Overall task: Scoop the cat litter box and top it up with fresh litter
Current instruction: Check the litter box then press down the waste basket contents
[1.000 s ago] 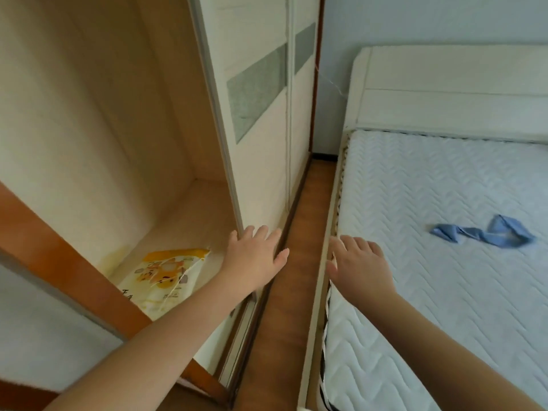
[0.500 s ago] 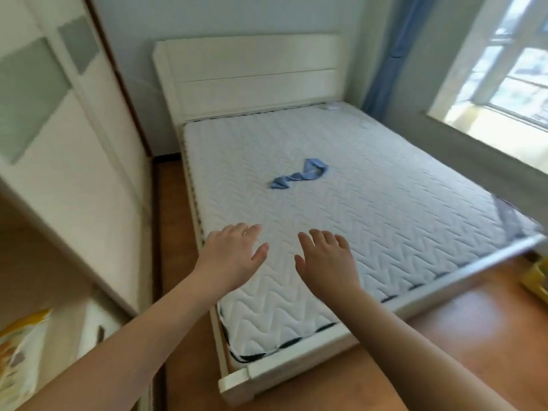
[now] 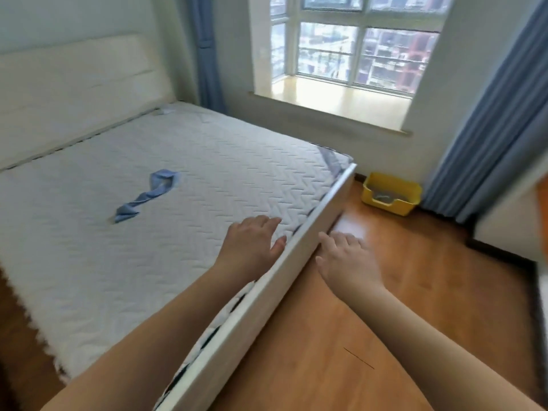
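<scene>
Hands both empty, fingers relaxed: our left hand (image 3: 252,244) over the mattress (image 3: 166,209) foot edge, right hand (image 3: 347,259) over the floor (image 3: 415,292). Litter box (image 3: 390,193) sits on the floor past the bed's far foot corner, by the curtain (image 3: 489,137), well apart from us.

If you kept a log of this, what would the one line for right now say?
phase: approach | left hand: open, empty | right hand: open, empty | yellow litter box: on floor by window, untouched | scooping: not begun
</scene>
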`<state>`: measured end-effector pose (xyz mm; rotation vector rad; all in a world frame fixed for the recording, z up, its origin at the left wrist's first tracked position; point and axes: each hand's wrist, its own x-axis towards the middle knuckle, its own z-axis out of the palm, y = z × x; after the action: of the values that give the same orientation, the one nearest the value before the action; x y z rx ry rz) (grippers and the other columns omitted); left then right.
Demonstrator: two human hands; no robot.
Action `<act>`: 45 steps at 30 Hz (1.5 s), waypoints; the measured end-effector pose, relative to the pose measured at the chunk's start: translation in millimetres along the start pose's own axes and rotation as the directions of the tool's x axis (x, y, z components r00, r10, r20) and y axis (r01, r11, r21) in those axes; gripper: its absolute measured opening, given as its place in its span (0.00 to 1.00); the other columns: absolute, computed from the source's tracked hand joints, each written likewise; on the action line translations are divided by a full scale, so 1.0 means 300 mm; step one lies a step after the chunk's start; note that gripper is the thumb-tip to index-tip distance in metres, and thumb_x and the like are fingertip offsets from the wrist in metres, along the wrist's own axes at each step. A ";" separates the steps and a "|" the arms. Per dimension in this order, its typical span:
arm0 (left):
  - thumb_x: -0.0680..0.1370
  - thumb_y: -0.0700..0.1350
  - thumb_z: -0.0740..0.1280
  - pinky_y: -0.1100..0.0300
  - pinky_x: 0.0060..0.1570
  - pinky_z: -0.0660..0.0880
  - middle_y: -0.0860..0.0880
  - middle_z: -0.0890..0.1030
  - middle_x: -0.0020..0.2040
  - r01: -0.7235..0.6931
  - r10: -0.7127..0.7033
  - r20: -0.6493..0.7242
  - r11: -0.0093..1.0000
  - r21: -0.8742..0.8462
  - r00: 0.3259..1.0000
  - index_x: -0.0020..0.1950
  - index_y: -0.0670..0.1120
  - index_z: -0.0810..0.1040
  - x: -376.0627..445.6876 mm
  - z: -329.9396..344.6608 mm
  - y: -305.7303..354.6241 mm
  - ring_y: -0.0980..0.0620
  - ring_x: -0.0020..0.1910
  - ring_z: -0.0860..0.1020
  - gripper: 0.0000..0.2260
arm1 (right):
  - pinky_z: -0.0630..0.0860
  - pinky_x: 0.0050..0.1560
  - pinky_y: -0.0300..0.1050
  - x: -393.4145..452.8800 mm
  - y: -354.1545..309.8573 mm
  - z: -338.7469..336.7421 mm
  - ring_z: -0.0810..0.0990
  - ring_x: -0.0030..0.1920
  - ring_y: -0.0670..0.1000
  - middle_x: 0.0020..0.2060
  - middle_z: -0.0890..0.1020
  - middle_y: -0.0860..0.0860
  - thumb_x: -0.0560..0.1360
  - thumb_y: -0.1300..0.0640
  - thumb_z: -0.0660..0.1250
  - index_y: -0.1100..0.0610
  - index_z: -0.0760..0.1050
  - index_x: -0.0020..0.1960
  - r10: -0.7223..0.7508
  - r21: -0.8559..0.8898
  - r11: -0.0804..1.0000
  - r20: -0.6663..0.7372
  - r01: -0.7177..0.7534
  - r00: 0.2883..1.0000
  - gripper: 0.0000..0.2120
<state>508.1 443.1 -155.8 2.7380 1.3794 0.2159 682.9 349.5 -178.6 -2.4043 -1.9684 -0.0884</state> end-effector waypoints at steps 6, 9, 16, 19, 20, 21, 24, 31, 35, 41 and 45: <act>0.82 0.59 0.52 0.51 0.67 0.62 0.53 0.70 0.72 -0.195 0.196 0.074 0.981 -0.024 0.978 0.76 0.54 0.63 0.219 0.096 0.323 0.51 0.72 0.65 0.23 | 0.65 0.66 0.51 -0.017 0.329 -0.002 0.69 0.67 0.54 0.67 0.71 0.52 0.79 0.45 0.54 0.52 0.61 0.73 0.180 0.007 0.984 0.013 -0.180 0.984 0.25; 0.82 0.58 0.52 0.52 0.69 0.60 0.53 0.69 0.72 -0.323 0.324 0.087 0.946 -0.019 0.942 0.77 0.54 0.60 0.344 0.121 0.427 0.52 0.73 0.64 0.23 | 0.65 0.65 0.50 -0.004 0.448 0.006 0.70 0.66 0.54 0.66 0.72 0.52 0.79 0.45 0.54 0.52 0.63 0.71 0.271 0.017 0.962 0.002 -0.271 0.963 0.23; 0.77 0.63 0.42 0.53 0.69 0.60 0.54 0.70 0.72 -0.465 0.465 0.069 0.885 -0.022 0.882 0.77 0.55 0.61 0.675 0.223 0.572 0.53 0.72 0.64 0.30 | 0.62 0.68 0.51 0.130 0.646 0.045 0.67 0.68 0.54 0.70 0.68 0.52 0.80 0.45 0.54 0.52 0.55 0.76 0.389 0.013 0.921 0.021 -0.389 0.921 0.27; 0.82 0.60 0.50 0.53 0.69 0.60 0.54 0.69 0.73 -0.492 0.496 0.084 0.868 -0.060 0.864 0.77 0.55 0.60 0.827 0.284 0.588 0.53 0.73 0.63 0.24 | 0.62 0.69 0.50 0.223 0.726 0.068 0.66 0.69 0.54 0.70 0.67 0.53 0.81 0.44 0.53 0.52 0.53 0.76 0.428 -0.015 0.904 0.040 -0.428 0.903 0.27; 0.82 0.59 0.51 0.53 0.69 0.59 0.54 0.68 0.73 -0.493 0.498 0.090 0.867 -0.071 0.862 0.77 0.55 0.61 0.877 0.296 0.587 0.54 0.73 0.62 0.24 | 0.62 0.70 0.50 0.255 0.750 0.076 0.66 0.70 0.54 0.71 0.66 0.52 0.81 0.44 0.53 0.51 0.52 0.77 0.445 -0.021 0.895 0.049 -0.445 0.894 0.28; 0.82 0.59 0.51 0.53 0.69 0.59 0.54 0.68 0.73 -0.496 0.501 0.097 0.865 -0.076 0.860 0.77 0.55 0.61 0.928 0.305 0.586 0.54 0.74 0.62 0.24 | 0.61 0.71 0.51 0.289 0.774 0.083 0.65 0.71 0.54 0.72 0.66 0.52 0.81 0.44 0.53 0.51 0.51 0.77 0.462 -0.024 0.887 0.058 -0.461 0.885 0.28; 0.82 0.59 0.51 0.53 0.70 0.59 0.54 0.67 0.74 -0.523 0.529 0.107 0.849 -0.080 0.842 0.77 0.55 0.60 1.079 0.325 0.593 0.54 0.74 0.62 0.24 | 0.60 0.72 0.51 0.385 0.836 0.103 0.63 0.72 0.54 0.73 0.65 0.52 0.81 0.44 0.52 0.51 0.50 0.78 0.499 -0.019 0.866 0.087 -0.499 0.862 0.28; 0.82 0.60 0.52 0.50 0.70 0.61 0.54 0.68 0.74 -0.591 0.600 0.114 0.800 -0.102 0.792 0.77 0.55 0.62 1.360 0.392 0.696 0.52 0.74 0.63 0.24 | 0.59 0.73 0.51 0.537 1.004 0.148 0.62 0.73 0.53 0.74 0.63 0.52 0.81 0.44 0.51 0.51 0.50 0.77 0.565 0.001 0.823 0.111 -0.568 0.818 0.27; 0.81 0.59 0.54 0.50 0.71 0.62 0.53 0.69 0.74 -0.591 0.605 0.128 0.796 -0.132 0.786 0.77 0.54 0.62 1.557 0.432 0.749 0.52 0.73 0.64 0.24 | 0.60 0.72 0.50 0.613 1.158 0.184 0.63 0.72 0.53 0.73 0.64 0.52 0.81 0.44 0.52 0.51 0.52 0.77 0.582 0.003 0.810 0.126 -0.587 0.804 0.27; 0.81 0.58 0.57 0.50 0.69 0.62 0.52 0.68 0.73 -0.548 0.550 0.153 0.834 -0.058 0.821 0.76 0.53 0.63 1.846 0.514 0.872 0.50 0.73 0.64 0.24 | 0.62 0.70 0.50 0.761 1.471 0.273 0.65 0.71 0.53 0.72 0.66 0.51 0.80 0.45 0.54 0.52 0.57 0.76 0.581 -0.003 0.810 0.131 -0.586 0.803 0.26; 0.82 0.58 0.56 0.50 0.70 0.62 0.52 0.67 0.74 -0.500 0.498 0.199 0.865 -0.042 0.844 0.77 0.53 0.61 2.002 0.560 0.991 0.50 0.74 0.63 0.24 | 0.61 0.70 0.50 0.858 1.680 0.313 0.64 0.71 0.53 0.72 0.65 0.51 0.81 0.45 0.54 0.52 0.56 0.76 0.559 0.022 0.822 0.168 -0.570 0.812 0.27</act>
<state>1123.4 749.1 -228.3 2.9719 0.5956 -0.0518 1229.6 507.3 -250.5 -2.9006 -1.1767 0.1887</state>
